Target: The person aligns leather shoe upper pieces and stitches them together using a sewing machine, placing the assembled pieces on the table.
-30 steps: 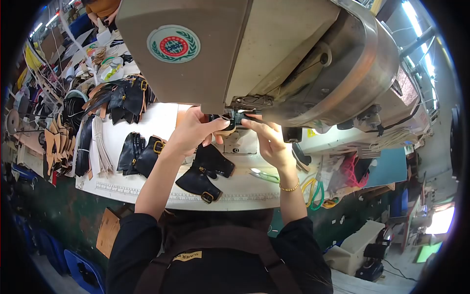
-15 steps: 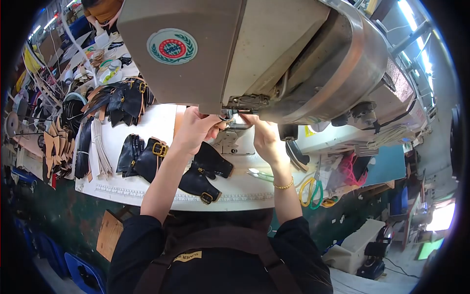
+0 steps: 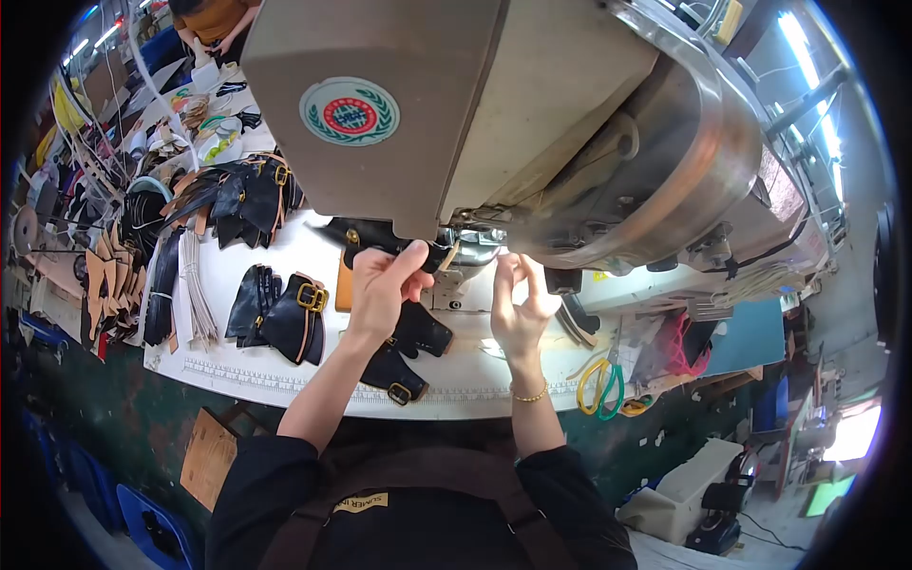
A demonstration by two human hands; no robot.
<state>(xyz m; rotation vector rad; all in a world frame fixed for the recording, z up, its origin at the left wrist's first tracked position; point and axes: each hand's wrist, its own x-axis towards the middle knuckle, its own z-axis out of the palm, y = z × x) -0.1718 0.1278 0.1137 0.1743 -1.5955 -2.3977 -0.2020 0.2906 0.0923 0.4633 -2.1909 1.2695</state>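
My left hand (image 3: 388, 293) is closed on a black leather piece (image 3: 375, 237) with a brass-coloured fitting, beside the sewing head of the large machine (image 3: 418, 104). To its right, my right hand (image 3: 521, 302) is held up under the machine head with fingers bent and close together; whatever its fingertips hold is too small to make out. Below my hands lie black leather pieces with a buckle (image 3: 418, 331). More buckled leather pieces (image 3: 294, 318) rest to the left on the white table (image 3: 228, 366).
At the left are stacked leather pieces (image 3: 249, 199), tan cut pieces (image 3: 114, 285) and bundled strips (image 3: 193, 285). Yellow- and green-handled scissors (image 3: 611, 380) lie at the right. Another person (image 3: 214, 21) is at the upper left. A ruler strip runs along the front edge.
The black leather piece has come out to the left of the machine head in my left hand. My right hand has moved slightly lower and left. The view has shifted a little.
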